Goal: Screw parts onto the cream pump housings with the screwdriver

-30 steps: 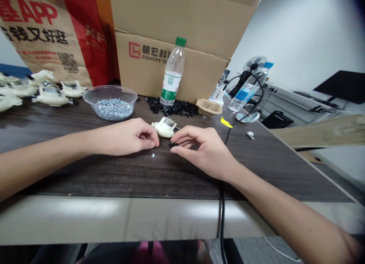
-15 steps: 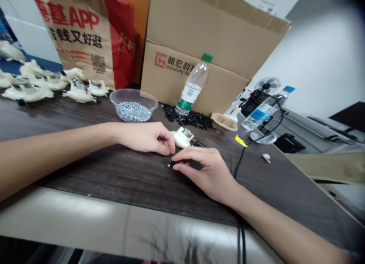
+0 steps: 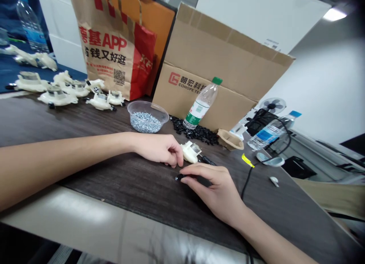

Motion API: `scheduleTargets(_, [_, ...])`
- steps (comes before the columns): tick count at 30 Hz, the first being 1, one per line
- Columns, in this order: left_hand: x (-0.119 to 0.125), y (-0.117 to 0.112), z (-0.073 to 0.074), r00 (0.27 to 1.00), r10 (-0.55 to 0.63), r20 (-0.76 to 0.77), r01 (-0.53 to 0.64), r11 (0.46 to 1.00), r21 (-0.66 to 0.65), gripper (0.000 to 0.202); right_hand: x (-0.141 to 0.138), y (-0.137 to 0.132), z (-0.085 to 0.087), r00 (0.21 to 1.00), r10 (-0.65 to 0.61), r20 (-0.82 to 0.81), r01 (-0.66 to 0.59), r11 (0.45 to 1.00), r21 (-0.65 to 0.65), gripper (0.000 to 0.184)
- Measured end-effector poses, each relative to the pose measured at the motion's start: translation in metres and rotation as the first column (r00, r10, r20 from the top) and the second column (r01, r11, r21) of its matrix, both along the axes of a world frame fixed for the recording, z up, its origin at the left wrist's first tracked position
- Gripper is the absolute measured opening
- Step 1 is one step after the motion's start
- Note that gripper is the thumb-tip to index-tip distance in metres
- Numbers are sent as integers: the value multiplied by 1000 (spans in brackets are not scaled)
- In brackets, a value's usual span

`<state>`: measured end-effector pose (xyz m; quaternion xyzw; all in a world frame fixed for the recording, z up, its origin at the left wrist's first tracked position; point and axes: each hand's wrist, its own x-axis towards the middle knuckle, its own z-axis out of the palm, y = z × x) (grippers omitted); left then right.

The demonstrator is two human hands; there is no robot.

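The right hand point(image 3: 213, 192) is pinching a small black part point(image 3: 179, 177) in its fingers point(image 3: 199, 172) just in front of the white plastic housing point(image 3: 189, 152), while the left hand point(image 3: 156, 148) is resting on the tabletop point(image 3: 114, 180) beside the housing, its curled fingers point(image 3: 173, 154) apparently empty.

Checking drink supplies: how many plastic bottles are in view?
3: green-capped bottle before the cardboard box, blue-capped bottle by the fan, another at far upper left. More may be hidden.
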<state>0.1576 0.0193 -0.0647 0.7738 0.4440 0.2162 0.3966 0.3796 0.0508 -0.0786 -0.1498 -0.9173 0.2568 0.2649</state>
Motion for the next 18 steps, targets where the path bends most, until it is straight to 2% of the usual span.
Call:
scheduleTargets(5, [-1, 0, -1, 1000, 4, -13, -3, 1000, 19, 22, 0, -1, -1, 1000, 11, 5, -11, 1000, 7, 18])
scheduleTargets(11, [-1, -4, 3, 998, -51, -37, 53, 998, 46, 17, 0, -1, -1, 1000, 28, 8, -28, 1000, -14, 19])
scheduleTargets(18, [2, -6, 5, 997, -44, -61, 46, 998, 32, 16, 0, -1, -1, 1000, 17, 21, -17, 1000, 6, 18])
